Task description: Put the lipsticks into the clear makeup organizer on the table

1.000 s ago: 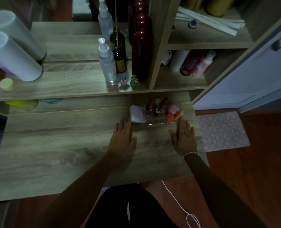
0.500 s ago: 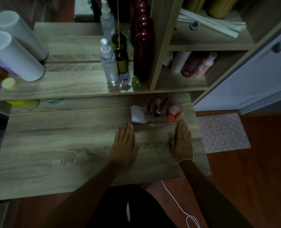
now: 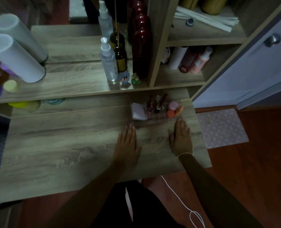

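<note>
The clear makeup organizer (image 3: 154,121) stands on the wooden table (image 3: 62,145) near its far right corner. Several lipsticks (image 3: 157,104) stand upright in its middle slots. A white compact (image 3: 138,111) fills its left side, and pink and orange sponges (image 3: 173,109) sit in its right side. My left hand (image 3: 127,143) lies flat on the table just in front of the organizer's left end, holding nothing. My right hand (image 3: 181,138) lies flat in front of its right end, fingertips nearly touching the clear wall, also holding nothing.
A shelf behind the table carries a clear spray bottle (image 3: 108,61), a brown bottle (image 3: 120,57), a tall dark red bottle (image 3: 141,45) and two small figurines (image 3: 129,79). White cylinders (image 3: 16,56) lie at the left. A cabinet door (image 3: 260,63) and a floor mat (image 3: 222,127) are at the right.
Both hands have slid slightly back toward me from the organizer and stay flat on the table. The view has shifted a little.
</note>
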Demonstrator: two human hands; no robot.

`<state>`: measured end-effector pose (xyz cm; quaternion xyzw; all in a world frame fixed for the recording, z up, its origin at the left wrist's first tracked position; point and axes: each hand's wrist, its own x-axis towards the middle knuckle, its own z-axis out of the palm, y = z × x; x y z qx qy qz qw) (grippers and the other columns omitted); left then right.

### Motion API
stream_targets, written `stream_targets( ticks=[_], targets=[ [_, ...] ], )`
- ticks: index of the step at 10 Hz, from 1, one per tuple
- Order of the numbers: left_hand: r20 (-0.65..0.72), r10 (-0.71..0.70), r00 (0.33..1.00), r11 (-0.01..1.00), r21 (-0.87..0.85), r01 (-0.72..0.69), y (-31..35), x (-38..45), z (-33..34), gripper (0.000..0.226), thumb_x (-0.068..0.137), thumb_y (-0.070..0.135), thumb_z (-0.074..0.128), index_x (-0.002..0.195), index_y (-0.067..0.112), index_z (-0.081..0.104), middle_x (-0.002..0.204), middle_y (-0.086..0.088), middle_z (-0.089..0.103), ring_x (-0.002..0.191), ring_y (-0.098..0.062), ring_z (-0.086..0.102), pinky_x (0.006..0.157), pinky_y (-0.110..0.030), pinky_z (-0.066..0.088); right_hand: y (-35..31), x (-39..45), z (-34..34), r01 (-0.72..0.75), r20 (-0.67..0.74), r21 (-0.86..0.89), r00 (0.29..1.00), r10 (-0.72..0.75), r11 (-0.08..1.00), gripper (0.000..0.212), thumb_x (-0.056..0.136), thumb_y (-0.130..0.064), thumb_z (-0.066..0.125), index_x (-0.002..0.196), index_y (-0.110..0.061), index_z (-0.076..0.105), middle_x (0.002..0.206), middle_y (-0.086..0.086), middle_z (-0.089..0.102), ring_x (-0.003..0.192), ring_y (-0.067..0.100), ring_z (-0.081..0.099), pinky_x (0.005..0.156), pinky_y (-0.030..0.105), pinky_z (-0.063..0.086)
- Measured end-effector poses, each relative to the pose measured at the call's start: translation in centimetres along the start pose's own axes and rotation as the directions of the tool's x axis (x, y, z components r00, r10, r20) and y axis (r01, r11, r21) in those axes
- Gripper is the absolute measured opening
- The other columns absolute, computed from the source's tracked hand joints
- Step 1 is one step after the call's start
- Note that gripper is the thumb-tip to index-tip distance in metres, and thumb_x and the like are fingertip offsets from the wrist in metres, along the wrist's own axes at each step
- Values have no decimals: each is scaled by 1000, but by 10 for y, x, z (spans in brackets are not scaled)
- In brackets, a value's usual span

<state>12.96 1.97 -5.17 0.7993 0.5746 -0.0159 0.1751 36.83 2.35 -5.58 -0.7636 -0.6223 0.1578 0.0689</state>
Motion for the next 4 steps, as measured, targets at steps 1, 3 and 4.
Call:
stream_targets(
  ticks=[1, 3, 4],
  targets=[
    [39, 123, 992, 992, 26, -124, 5, -9, -1, 69, 94, 44, 34, 145, -1, 21, 155, -21, 17, 143, -36, 15, 116, -47, 15, -6, -11, 3, -16, 16, 24, 1000, 15, 1000, 62, 100, -35, 34, 149, -7, 10, 158, 17, 17, 148, 29, 13, 121, 50, 12],
    [63, 396, 916, 905, 143, -401, 5, -9, -10, 51, 81, 31, 67, 122, 1, 59, 128, -18, 61, 117, -32, 58, 91, -43, 52, -22, -44, 0, -146, 12, 16, 989, 146, 989, 60, 101, -34, 28, 149, -4, 10, 159, 16, 14, 148, 26, 12, 122, 43, 8],
    [-31, 492, 870, 857, 194, -478, 4, 1, -15, 53, 72, 24, 80, 117, 1, 63, 122, -18, 65, 111, -31, 62, 86, -42, 54, -34, -58, -4, -188, -38, 55, 981, 190, 981, 56, 102, -31, 26, 149, -3, 12, 159, 16, 14, 148, 26, 12, 122, 37, 6]
  ],
)
